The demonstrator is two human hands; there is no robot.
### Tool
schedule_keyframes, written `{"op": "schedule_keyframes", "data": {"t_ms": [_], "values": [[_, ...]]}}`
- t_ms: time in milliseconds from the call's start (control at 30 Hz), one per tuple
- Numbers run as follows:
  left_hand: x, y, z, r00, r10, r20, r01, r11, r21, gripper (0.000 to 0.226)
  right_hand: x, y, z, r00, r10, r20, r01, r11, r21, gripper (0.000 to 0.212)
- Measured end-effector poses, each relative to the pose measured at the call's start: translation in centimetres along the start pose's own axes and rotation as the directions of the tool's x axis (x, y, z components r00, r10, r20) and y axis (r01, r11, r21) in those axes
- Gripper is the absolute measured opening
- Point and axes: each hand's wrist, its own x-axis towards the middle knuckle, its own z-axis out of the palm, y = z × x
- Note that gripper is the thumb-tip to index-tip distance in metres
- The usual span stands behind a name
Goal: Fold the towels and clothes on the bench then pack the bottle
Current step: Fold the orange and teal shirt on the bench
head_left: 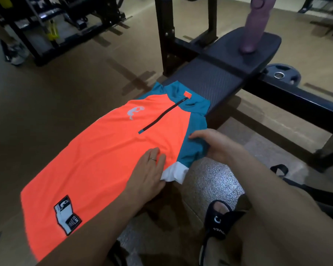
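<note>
An orange shirt [96, 150] with teal shoulders and a short black zip lies spread along the black bench [219, 77], front side up. My left hand [150, 169] presses flat on the orange cloth near the right edge, next to a white cuff [176, 173]. My right hand [215, 144] grips the teal sleeve [194, 146] at the bench's right side, thumb on top and fingers beneath. A purple bottle [253, 25] stands upright on the far end of the bench.
A weight plate [281, 73] lies on the floor right of the bench, beside the black frame bar [296, 100]. Gym racks [69, 25] stand at the back left. My foot in a black sandal [219, 217] is below the bench's right side.
</note>
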Motion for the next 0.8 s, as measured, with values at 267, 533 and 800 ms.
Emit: {"op": "schedule_keyframes", "data": {"t_ms": [267, 533, 800], "values": [[-0.2, -1.0, -1.6, 0.992, 0.070, 0.102, -0.055, 0.988, -0.144, 0.057, -0.8, -0.9, -2.1, 0.969, -0.199, -0.148, 0.043, 0.721, -0.692, 0.060], [0.4, -1.5, -1.5, 0.979, 0.015, 0.206, 0.015, 0.990, -0.144, 0.076, -0.8, 1.0, -3.0, 0.946, 0.041, -0.322, -0.316, 0.342, -0.885, 0.062], [6.7, -5.3, -2.9, 0.976, -0.179, 0.123, 0.199, 0.966, -0.166, 0.083, 1.6, -2.0, 0.9, 0.741, -0.632, -0.228, 0.050, 0.390, -0.919, 0.045]]}}
